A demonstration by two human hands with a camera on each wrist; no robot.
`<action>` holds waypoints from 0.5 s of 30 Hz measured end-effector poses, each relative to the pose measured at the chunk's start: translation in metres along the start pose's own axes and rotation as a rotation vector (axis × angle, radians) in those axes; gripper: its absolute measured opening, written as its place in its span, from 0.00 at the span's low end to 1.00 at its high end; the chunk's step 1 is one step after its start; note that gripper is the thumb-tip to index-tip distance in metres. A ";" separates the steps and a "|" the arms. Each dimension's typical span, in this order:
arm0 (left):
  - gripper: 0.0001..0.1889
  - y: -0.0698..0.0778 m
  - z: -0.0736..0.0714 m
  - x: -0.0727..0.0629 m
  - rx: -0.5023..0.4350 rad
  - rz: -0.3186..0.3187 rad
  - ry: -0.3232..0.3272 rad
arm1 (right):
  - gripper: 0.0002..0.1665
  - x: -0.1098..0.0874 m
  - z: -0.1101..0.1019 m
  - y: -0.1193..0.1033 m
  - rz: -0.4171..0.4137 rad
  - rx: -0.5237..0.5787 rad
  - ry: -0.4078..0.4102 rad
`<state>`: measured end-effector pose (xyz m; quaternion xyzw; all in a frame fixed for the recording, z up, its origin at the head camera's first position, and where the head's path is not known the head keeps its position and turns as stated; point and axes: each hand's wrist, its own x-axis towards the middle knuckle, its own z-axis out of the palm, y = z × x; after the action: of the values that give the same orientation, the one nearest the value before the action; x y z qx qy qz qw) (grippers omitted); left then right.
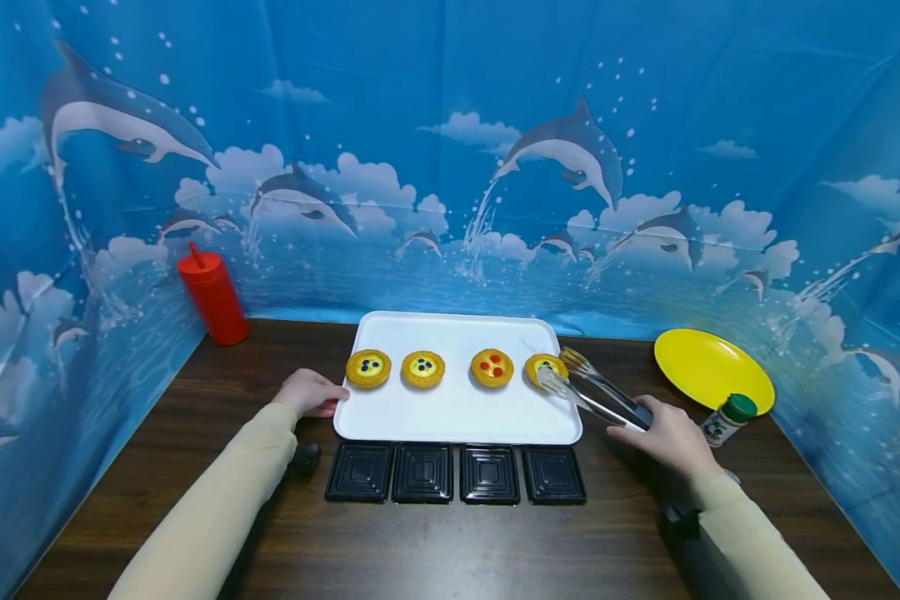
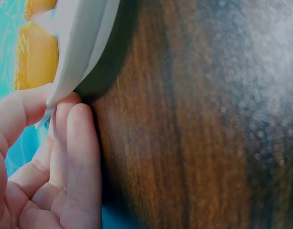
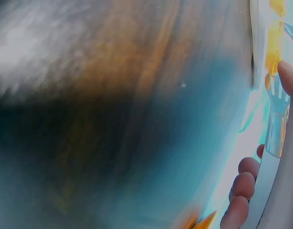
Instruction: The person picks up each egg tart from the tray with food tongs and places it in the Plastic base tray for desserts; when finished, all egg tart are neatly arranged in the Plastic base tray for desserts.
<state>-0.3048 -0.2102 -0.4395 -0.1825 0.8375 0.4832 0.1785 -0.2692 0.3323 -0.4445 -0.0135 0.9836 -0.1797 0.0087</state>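
Note:
At the left end of a white tray point(image 1: 457, 417), my left hand point(image 1: 309, 392) pinches the rim, thumb above and fingers beneath. A row of egg tarts lies on the tray: two at left with dark blue dots, tart point(image 1: 368, 367) and tart point(image 1: 423, 368), one with red dots point(image 1: 492, 367), and one at far right point(image 1: 543, 362). My right hand point(image 1: 671, 433) grips metal tongs point(image 1: 592, 406) by the handles. Their spread tips reach over the tray's right edge, one to each side of the far-right tart, whose top is partly hidden.
Small square black trays point(image 1: 422, 473) line up along the white tray's near side. A red tumbler point(image 1: 216, 300) stands at back left. To the right are a yellow plate point(image 1: 708, 367) and a green-capped shaker bottle point(image 1: 727, 421). A dolphin-print curtain point(image 1: 450, 167) borders the table.

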 end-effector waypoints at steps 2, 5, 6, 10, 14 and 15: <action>0.20 -0.001 0.000 0.001 0.001 0.001 0.002 | 0.51 0.001 0.001 -0.001 0.004 0.001 -0.008; 0.19 -0.002 0.000 0.003 0.002 0.002 0.003 | 0.51 0.002 0.002 -0.003 0.004 -0.002 -0.013; 0.19 -0.002 0.000 0.004 0.002 0.002 0.003 | 0.51 0.002 0.002 -0.003 0.003 -0.004 -0.013; 0.19 -0.002 0.000 0.005 0.003 -0.002 0.004 | 0.52 0.004 0.004 -0.004 0.006 -0.012 -0.013; 0.19 -0.002 0.000 0.004 0.006 -0.004 0.010 | 0.52 0.006 0.004 -0.004 0.009 -0.005 -0.021; 0.19 -0.002 0.001 0.004 0.005 -0.004 0.011 | 0.52 0.007 0.004 -0.004 0.008 -0.005 -0.020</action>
<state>-0.3075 -0.2111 -0.4429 -0.1861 0.8393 0.4798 0.1754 -0.2757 0.3271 -0.4467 -0.0116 0.9840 -0.1769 0.0194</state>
